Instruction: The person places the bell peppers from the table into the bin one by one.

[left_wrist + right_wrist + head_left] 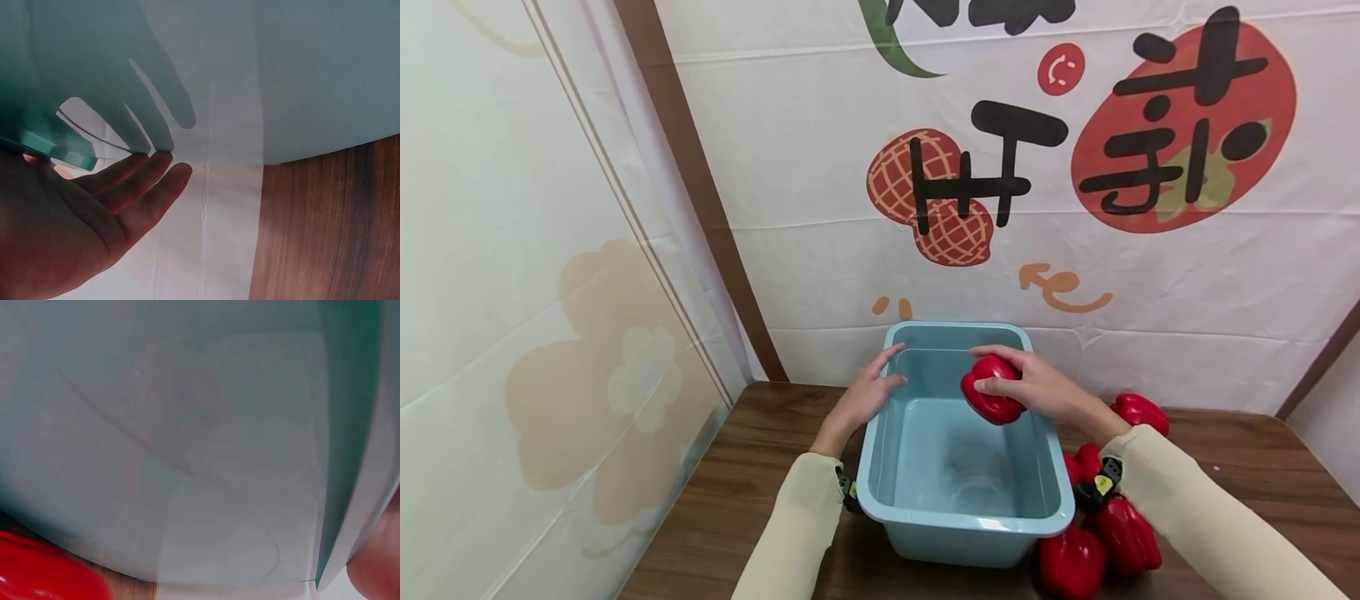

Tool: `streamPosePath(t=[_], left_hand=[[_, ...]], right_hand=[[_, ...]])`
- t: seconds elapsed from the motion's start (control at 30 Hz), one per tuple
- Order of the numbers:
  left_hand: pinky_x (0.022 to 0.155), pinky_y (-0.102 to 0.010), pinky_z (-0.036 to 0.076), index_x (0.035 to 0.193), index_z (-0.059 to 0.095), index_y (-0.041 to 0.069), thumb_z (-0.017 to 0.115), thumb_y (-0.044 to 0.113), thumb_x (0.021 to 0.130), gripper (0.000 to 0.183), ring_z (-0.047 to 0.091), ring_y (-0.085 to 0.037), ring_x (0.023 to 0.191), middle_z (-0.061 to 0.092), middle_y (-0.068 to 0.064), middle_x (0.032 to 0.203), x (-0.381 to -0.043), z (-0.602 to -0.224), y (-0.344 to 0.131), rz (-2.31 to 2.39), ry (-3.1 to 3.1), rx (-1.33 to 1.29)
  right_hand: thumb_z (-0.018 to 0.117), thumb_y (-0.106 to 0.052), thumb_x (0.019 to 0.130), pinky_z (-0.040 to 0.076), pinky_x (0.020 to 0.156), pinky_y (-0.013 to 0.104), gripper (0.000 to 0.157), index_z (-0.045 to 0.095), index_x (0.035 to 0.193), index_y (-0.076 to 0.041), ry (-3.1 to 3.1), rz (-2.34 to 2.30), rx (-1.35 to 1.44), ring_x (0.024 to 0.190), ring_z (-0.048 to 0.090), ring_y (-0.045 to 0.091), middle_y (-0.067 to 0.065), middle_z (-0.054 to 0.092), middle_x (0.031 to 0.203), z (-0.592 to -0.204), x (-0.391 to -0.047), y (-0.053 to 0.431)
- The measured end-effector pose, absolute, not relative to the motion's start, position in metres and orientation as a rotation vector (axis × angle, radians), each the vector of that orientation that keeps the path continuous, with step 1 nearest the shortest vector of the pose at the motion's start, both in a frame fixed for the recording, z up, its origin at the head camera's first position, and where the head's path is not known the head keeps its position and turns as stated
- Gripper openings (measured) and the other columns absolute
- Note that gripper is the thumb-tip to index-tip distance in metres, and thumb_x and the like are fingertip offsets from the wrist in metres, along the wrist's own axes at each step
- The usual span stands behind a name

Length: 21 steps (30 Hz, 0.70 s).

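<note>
A light blue plastic basin (966, 523) stands on the wooden table. My right hand (1037, 385) holds a red bell pepper (992, 390) over the basin's right side, thumb on the near face and fingers across the top. At the left rim is my left hand (863, 398), thumb and index finger reaching over the edge. In the left wrist view, the other fingers of the left hand (87, 219) extend loosely, fingertips at the outer wall (219, 75). The right wrist view shows mostly basin wall (237, 456), with a bit of hand at the right edge.
Several more red bell peppers (1071, 562) lie on the wooden table (722, 508) along the basin's right side, partly under my right forearm. One pepper (1138, 412) sits farther back. Behind the basin hangs a printed cloth (820, 275); another cloth (490, 333) hangs at left.
</note>
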<state>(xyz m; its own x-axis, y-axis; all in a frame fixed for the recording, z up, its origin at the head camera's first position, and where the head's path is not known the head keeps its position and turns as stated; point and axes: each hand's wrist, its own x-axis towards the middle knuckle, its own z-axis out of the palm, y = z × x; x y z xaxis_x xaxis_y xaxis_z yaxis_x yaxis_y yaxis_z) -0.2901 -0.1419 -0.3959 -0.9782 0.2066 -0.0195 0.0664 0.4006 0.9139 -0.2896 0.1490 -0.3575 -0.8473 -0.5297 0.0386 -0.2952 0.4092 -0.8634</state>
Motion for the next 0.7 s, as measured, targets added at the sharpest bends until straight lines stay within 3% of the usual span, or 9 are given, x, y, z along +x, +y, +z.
streamPosePath(t=[0.3, 0.7], left_hand=[[0.094, -0.059, 0.048, 0.154, 0.033, 0.031, 0.048, 0.027, 0.099, 0.058, 0.049, -0.042, 0.127, 0.026, -0.011, 0.161, -0.2905, -0.3951, -0.1424, 1.646, 2.487, 0.247], [0.096, -0.059, 0.046, 0.154, 0.032, 0.032, 0.049, 0.028, 0.099, 0.058, 0.049, -0.038, 0.126, 0.025, -0.009, 0.162, -0.2923, -0.3965, -0.1424, 1.637, 2.500, 0.246]], right_hand=[[0.076, -0.035, 0.085, 0.058, 0.079, 0.041, 0.074, 0.042, 0.149, -0.019, 2.388, -1.400, -0.678, 0.120, 0.051, 0.038, 0.016, 0.051, 0.136, -0.3572, -0.2929, 0.1491], [0.079, -0.037, 0.081, 0.059, 0.080, 0.040, 0.082, 0.039, 0.151, -0.020, 2.362, -1.356, -0.680, 0.120, 0.052, 0.037, 0.013, 0.051, 0.138, -0.3554, -0.2922, 0.1471]])
